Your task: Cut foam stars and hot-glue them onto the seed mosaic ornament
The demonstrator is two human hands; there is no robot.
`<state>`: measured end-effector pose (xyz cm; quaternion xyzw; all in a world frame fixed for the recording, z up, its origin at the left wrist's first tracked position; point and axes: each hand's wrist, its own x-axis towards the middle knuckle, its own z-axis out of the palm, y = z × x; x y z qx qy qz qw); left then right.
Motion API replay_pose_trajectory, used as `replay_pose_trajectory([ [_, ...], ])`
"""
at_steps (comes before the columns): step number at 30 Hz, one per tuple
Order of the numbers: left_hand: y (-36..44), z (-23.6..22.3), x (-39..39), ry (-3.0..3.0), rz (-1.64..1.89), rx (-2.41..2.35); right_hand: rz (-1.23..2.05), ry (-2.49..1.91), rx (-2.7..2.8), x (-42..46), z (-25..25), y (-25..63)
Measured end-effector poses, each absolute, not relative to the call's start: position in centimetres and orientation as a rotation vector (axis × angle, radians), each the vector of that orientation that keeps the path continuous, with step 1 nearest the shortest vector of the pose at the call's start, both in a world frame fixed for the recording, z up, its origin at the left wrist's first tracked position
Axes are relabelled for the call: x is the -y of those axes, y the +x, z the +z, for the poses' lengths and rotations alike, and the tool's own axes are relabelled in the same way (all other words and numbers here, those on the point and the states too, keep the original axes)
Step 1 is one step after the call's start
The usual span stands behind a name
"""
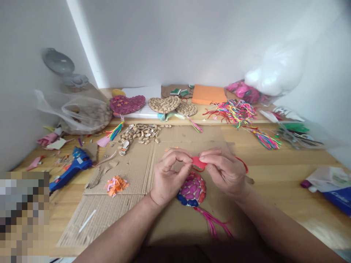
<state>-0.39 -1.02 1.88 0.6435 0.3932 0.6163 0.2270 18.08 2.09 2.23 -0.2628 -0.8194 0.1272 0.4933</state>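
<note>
A small flat red piece [199, 162], which could be paper or felt, is pinched between my two hands. My left hand [174, 175] grips its left end with thumb and fingertips. At its right end, the thumb and fingers of my right hand [226, 171] close on it. A red cord [242, 163] curves out past my right hand. Just below my hands lies a round ornament [193, 190] covered in purple, red and blue painted shells, its top partly hidden. A pink tassel [214, 221] trails from its lower edge.
Cardboard [131, 210] covers the middle of the wooden table. On the left are a blue glue gun [74, 170], peanut shells [139, 133] and orange-pink paper scraps [117, 185]. Heart ornaments [127, 104] and colourful cords [236, 111] line the back; a tool tray [301, 135] stands right.
</note>
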Motion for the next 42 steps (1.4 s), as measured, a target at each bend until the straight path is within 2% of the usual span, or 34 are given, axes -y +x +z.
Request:
replay_pose_trajectory([
  [5,-0.3,1.7,1.0,1.723,1.664,-1.126,0.474,-0.772,1.962,-1.8,2.2,17.9],
  [11,0.1,1.2,0.7,1.579,1.632,-1.206,1.339,-1.004,1.592,-1.9,2.6,17.0],
  [16,0.1,1.1,0.6,1.358,1.447,-1.138,1.658,-1.041,1.356,-2.4,2.2,16.9],
  [20,0.0,1.2,0.4,1.126,1.286,-1.037,1.716,-1.096,1.278,-2.4,2.2,16.8],
  [28,-0.3,1.1,0.2,1.035,1.105,-1.122,1.751,-1.111,1.24,-2.3,2.8,16.3],
  [42,-0.4,0.5,-0.3,0.833,1.143,-1.098,1.642,-1.073,1.249,-3.6,1.2,17.6],
])
